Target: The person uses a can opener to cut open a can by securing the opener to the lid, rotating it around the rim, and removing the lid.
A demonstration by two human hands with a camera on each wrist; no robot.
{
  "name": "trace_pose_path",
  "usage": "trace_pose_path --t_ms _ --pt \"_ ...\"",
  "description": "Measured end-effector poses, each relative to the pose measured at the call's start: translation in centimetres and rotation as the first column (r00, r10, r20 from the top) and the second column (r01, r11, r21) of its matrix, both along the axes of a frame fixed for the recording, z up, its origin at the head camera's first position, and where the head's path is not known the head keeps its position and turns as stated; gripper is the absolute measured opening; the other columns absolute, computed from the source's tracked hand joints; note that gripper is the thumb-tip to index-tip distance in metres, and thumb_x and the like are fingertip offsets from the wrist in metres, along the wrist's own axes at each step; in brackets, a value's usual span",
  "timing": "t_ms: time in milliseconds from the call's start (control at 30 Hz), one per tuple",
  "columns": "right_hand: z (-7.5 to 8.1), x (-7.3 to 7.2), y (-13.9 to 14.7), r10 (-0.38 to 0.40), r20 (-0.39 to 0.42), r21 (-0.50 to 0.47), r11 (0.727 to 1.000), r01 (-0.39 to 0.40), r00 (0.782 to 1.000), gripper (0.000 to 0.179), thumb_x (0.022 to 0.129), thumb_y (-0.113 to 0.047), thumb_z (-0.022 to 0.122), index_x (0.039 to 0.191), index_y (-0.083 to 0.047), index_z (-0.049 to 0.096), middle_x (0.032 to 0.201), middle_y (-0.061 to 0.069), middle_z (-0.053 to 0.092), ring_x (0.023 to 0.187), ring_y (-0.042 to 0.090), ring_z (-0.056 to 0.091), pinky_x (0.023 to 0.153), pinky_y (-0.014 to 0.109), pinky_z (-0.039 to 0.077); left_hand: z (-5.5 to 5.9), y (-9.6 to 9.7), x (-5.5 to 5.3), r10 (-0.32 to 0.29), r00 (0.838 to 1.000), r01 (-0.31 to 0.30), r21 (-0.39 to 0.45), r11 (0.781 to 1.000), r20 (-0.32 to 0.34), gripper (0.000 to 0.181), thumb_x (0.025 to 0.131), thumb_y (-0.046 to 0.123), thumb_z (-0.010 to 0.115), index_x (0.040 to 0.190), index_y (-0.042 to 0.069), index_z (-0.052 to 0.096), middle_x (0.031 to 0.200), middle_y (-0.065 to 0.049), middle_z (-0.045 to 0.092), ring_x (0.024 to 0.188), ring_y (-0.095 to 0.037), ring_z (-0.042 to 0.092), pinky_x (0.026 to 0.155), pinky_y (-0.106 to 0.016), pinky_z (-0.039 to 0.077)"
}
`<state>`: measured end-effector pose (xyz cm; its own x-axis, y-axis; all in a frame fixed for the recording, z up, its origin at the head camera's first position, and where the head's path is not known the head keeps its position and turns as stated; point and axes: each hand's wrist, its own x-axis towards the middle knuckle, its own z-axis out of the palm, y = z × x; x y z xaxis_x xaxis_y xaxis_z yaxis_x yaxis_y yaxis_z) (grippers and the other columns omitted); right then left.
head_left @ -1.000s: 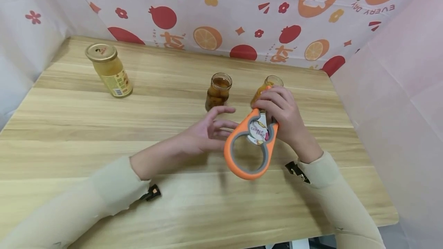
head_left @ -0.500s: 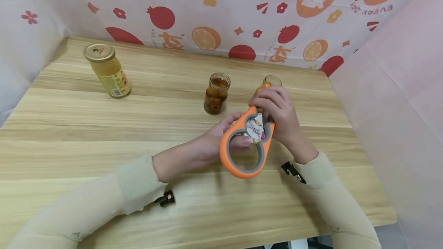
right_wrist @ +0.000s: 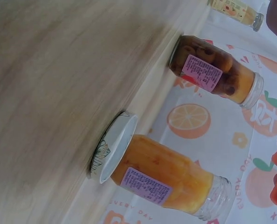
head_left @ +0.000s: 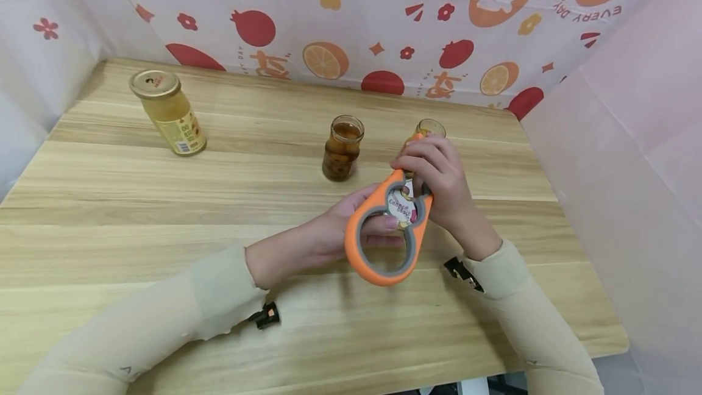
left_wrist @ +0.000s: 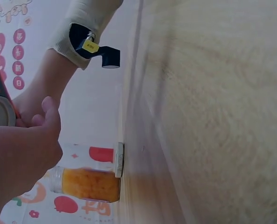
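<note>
My right hand grips the narrow end of an orange and grey jar opener, held above the table with its large ring toward me. A round white jar lid with printed lettering sits within the opener's smaller loop. My left hand pinches that lid, its thumb on the printed face and its other fingers partly hidden behind the opener. Beyond my right hand stands a lidless jar of orange fruit, mostly covered in the head view. Another white lid lies beside its base.
A lidless jar of dark fruit in brown syrup stands behind the left hand. Far left is a yellow jar with a gold lid on. A fruit-print curtain hangs along the back edge of the wooden table.
My left hand has moved right to the jar opener, its thumb coming onto the lid in the loop. The right hand and the opener have barely shifted.
</note>
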<state>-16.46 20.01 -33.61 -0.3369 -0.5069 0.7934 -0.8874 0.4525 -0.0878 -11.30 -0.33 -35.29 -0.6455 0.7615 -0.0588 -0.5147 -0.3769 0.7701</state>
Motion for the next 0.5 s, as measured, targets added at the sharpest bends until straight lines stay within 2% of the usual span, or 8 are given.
trace_pose_path --t_ms 200,267,400,500 --pt "0.2 0.0 -0.4 0.004 -0.013 -0.011 1.0 -0.005 1.0 0.034 0.094 0.009 0.044 0.105 -0.009 0.071 0.101 0.012 0.068 0.101 0.035 0.056 0.099 0.053 0.04 -0.5 -0.3 0.1 0.081 0.997 -0.081 -0.033 0.996 -0.017 0.101 0.06 0.043 0.093 0.143 0.01 0.046 0.123 -0.009 0.06 0.107 -0.022 0.065 0.109 -0.06 0.037" --pt "0.3 0.0 -0.5 0.006 -0.014 -0.016 1.0 -0.006 1.0 0.032 0.095 0.009 0.047 0.105 -0.009 0.071 0.102 0.012 0.068 0.102 0.035 0.056 0.1 0.054 0.04 -0.6 -0.5 0.2 0.087 0.995 -0.089 -0.057 0.994 -0.039 0.094 0.066 0.04 0.092 0.141 0.007 0.046 0.123 -0.012 0.061 0.107 -0.021 0.064 0.107 -0.058 0.04" --pt "0.3 0.1 -0.3 0.001 -0.002 -0.028 1.0 -0.001 1.0 0.029 0.098 0.007 0.046 0.103 -0.008 0.071 0.101 0.014 0.067 0.102 0.036 0.055 0.105 0.054 0.038 -0.4 -1.2 0.2 0.076 0.992 -0.09 -0.137 0.986 -0.103 0.062 0.084 0.017 0.082 0.135 0.004 0.049 0.125 -0.015 0.063 0.108 -0.021 0.063 0.101 -0.046 0.05" --pt "0.2 0.1 -0.2 -0.011 0.004 -0.037 0.999 0.011 1.0 0.026 0.103 -0.002 0.045 0.101 -0.008 0.071 0.1 0.015 0.067 0.102 0.037 0.055 0.109 0.053 0.037 -0.3 -1.8 0.1 0.072 0.988 -0.1 -0.207 0.973 -0.136 0.048 0.089 0.005 0.075 0.131 0.007 0.052 0.122 -0.017 0.063 0.105 -0.024 0.065 0.097 -0.042 0.052"
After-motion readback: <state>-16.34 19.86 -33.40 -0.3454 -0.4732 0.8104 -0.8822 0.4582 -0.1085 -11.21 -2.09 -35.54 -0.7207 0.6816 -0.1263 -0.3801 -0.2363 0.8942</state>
